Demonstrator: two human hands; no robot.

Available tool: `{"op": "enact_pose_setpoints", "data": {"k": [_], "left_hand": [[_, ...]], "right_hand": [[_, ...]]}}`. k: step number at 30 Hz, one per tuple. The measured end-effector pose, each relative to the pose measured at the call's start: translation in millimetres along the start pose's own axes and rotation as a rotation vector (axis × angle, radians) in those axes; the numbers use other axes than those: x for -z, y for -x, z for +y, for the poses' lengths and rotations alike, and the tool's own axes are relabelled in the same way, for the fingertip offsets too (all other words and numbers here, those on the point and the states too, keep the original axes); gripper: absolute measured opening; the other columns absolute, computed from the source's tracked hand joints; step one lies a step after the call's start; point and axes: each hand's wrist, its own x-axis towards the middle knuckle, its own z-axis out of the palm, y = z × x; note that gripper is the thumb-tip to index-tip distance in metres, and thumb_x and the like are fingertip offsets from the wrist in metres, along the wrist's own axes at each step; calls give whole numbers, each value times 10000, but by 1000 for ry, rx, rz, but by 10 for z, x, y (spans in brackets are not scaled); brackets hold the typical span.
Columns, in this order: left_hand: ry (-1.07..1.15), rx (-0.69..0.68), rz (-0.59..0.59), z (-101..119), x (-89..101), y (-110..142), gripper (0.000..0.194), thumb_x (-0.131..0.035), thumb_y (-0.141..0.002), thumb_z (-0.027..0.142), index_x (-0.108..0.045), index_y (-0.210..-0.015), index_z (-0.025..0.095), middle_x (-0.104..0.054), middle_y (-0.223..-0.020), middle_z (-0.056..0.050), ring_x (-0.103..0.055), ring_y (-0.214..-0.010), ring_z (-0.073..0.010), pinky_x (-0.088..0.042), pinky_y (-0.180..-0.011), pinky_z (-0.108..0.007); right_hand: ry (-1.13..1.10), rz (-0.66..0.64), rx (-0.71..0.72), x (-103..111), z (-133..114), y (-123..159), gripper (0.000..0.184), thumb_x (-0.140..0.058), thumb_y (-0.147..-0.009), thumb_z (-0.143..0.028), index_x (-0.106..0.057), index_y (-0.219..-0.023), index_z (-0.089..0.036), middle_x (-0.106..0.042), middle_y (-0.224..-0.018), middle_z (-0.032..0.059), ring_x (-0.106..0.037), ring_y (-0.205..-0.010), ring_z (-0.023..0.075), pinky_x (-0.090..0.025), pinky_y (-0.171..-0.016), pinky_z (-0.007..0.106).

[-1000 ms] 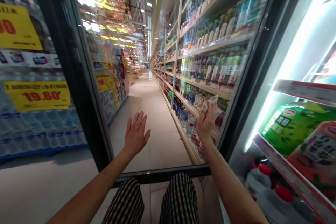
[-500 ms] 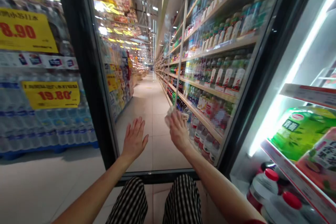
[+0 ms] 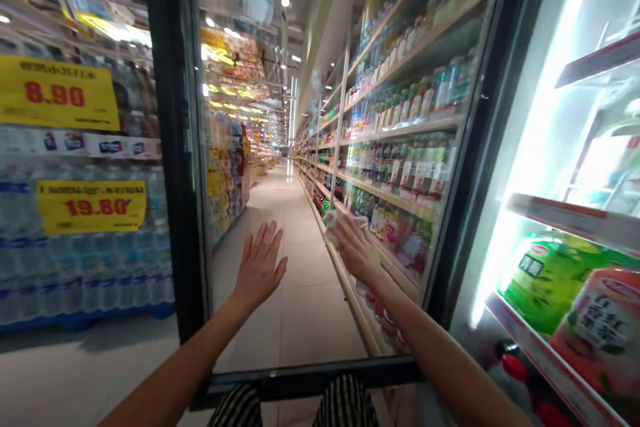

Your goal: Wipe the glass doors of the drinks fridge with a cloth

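"How far along are you seeing it?"

"I'm judging it as under way, not finished. The left hand [image 3: 261,263] is lying flat, fingers a little apart, seemingly resting on the door glass [image 3: 300,320] and gripping nothing. Just right of it, the right hand [image 3: 356,248] is holding a pale cloth [image 3: 331,217] under its blurred, outstretched fingers; how tightly, I'm not able to tell."

"Is the cloth touching the glass?"

"It's looking that way. I'm not making out how much glass is done or left; no line between the two is showing."

"What's sitting around, from the left?"

"Well left of the left hand, packed water bottles [image 3: 100,293] are standing behind yellow price signs [image 3: 91,207]. Nearer, the black door frame [image 3: 175,147] is running up beside that hand, along below both, and up again right of the right hand. Farther right, a bright light [image 3: 530,167] is glowing, and a green pack [image 3: 555,280] and a pink pack [image 3: 600,330] are sitting on a shelf."

"Anything standing in the way?"

"The frame is bounding the reach on three sides, the knees [image 3: 345,403] are crowding its bottom bar below the hands, and the right forearm [image 3: 430,333] is covering some lower glass."
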Motion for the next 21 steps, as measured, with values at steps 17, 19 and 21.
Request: {"op": "enact_pose_setpoints", "data": {"k": [17, 19, 21], "left_hand": [[-10, 14, 140, -331, 87, -865, 559, -449, -839, 295, -315, -1358, 135, -336, -1416, -133, -209, -1352, -257, -170, -1096, -465], [-2, 14, 149, -375, 103, -931, 555, -445, -840, 295, -317, -1359, 146, -345, -1412, -125, -221, -1349, -249, -165, -1099, -458], [-15, 5, 150, -423, 128, -976, 540, -434, -846, 289, -322, -1358, 157, -359, -1406, -114, -242, -1342, -239, -164, -1100, -449]], "right_hand": [[77, 439, -484, 347, 786, -520, 453, -330, -833, -158, -461, -1266, -155, -429, -1358, 132, -269, -1334, 229, -287, -1053, 504], [39, 169, -132, 348, 670, -584, 438, -381, -829, -165, -477, -1253, -216, -437, -1365, 74, -258, -1341, 201, -303, -1058, 451], [45, 60, -20, 401, 697, -653, 437, -403, -825, -165, -478, -1250, -233, -450, -1358, 58, -276, -1333, 194, -308, -1056, 433]]}}
